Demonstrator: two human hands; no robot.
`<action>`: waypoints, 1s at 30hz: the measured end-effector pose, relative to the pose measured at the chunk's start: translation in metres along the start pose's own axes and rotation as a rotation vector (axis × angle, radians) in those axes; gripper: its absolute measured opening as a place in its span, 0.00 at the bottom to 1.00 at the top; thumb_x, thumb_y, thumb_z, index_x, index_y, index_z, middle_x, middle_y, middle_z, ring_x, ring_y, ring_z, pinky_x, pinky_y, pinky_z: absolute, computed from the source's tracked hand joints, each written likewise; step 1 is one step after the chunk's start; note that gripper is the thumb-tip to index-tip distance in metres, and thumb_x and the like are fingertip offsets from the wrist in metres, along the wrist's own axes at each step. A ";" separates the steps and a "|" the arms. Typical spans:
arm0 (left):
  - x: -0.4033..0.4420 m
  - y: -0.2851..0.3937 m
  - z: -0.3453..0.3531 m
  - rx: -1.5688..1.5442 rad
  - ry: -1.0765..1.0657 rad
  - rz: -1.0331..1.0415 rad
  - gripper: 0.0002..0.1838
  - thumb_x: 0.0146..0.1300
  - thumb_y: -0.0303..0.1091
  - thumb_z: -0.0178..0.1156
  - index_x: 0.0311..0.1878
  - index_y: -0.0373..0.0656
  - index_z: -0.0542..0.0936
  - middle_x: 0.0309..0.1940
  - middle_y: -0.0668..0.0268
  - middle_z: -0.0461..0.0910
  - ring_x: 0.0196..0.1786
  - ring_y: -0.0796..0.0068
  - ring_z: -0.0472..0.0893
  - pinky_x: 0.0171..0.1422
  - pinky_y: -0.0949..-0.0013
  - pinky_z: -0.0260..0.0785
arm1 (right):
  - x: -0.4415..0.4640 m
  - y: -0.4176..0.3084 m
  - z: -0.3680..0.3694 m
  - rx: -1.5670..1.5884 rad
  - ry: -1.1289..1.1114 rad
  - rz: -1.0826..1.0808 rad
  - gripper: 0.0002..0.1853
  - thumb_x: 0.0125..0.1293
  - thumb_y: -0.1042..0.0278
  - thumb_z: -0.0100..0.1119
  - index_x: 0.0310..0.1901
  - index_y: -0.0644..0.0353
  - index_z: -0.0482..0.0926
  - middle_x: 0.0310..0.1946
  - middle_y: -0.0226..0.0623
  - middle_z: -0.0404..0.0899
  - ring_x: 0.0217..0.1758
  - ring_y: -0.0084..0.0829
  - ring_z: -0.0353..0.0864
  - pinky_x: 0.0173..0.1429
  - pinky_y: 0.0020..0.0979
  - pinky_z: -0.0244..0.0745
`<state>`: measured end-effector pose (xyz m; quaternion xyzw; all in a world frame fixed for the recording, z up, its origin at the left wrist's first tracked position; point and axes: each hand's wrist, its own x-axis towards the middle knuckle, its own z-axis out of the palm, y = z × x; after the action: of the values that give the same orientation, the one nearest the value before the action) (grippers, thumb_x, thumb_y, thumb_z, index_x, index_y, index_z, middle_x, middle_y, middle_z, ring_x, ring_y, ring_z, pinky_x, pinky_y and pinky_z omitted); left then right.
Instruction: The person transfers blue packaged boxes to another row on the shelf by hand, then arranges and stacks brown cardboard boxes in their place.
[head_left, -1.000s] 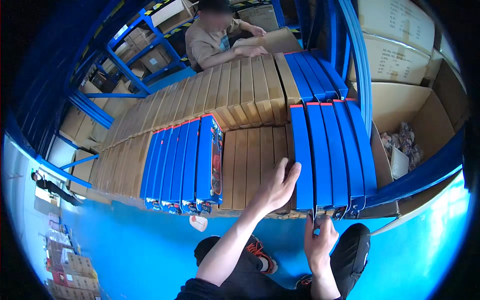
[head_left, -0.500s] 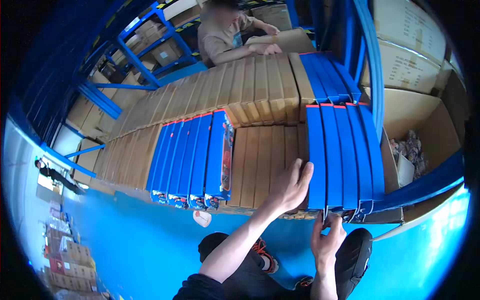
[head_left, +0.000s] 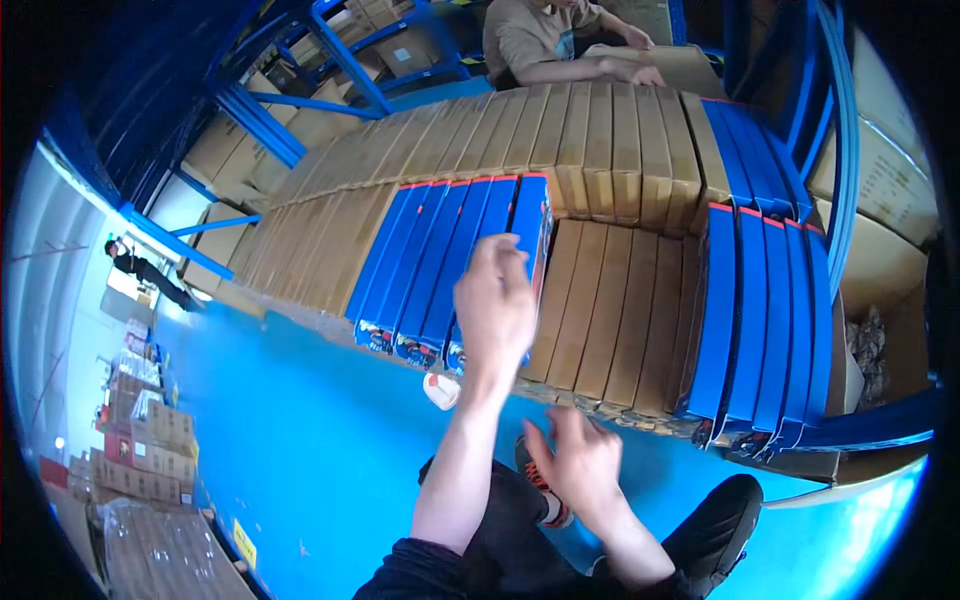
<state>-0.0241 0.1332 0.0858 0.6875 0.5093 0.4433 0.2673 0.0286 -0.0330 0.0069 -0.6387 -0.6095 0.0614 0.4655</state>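
Observation:
Over the right end of the left group of blue boxes is my left hand, blurred, its fingers bent; whether it touches the end box is unclear. My right hand hangs above the floor in front of the stack, thumb and fingers apart, holding nothing. The right group of blue boxes stands upright with thin cords at its lower front ends. Between the two blue groups lies a lower row of brown boxes.
A person behind the stack has both hands at an open carton. Blue rack posts rise at the right, beside a large carton with wrapped items. Another person stands far left. Cartons are piled lower left.
My left hand has left the right blue group and moved left to the other one. My right hand has come away from the cords and opened. The view has shifted right.

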 end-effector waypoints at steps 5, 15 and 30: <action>0.019 -0.031 -0.024 -0.113 0.030 -0.203 0.20 0.73 0.39 0.45 0.52 0.31 0.76 0.44 0.49 0.84 0.42 0.63 0.84 0.51 0.65 0.74 | 0.034 -0.005 0.054 -0.030 -0.067 -0.028 0.17 0.59 0.58 0.70 0.38 0.60 0.74 0.21 0.37 0.79 0.21 0.38 0.82 0.25 0.36 0.77; 0.009 -0.027 -0.018 -0.131 -0.125 -0.053 0.16 0.70 0.34 0.55 0.54 0.32 0.76 0.45 0.49 0.84 0.49 0.62 0.85 0.49 0.65 0.76 | 0.033 0.004 0.056 0.062 0.062 -0.124 0.09 0.56 0.75 0.63 0.33 0.61 0.71 0.20 0.41 0.77 0.17 0.41 0.79 0.20 0.38 0.75; -0.035 0.015 0.047 -0.020 -0.679 0.032 0.21 0.74 0.48 0.51 0.53 0.38 0.76 0.42 0.52 0.84 0.47 0.55 0.84 0.49 0.58 0.74 | -0.030 0.041 -0.032 -0.139 0.194 -0.016 0.11 0.52 0.82 0.64 0.36 0.65 0.72 0.19 0.36 0.69 0.15 0.33 0.74 0.18 0.33 0.70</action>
<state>0.0211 0.0991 0.0650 0.8013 0.3759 0.1981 0.4212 0.0713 -0.0675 -0.0169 -0.6675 -0.5695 -0.0469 0.4774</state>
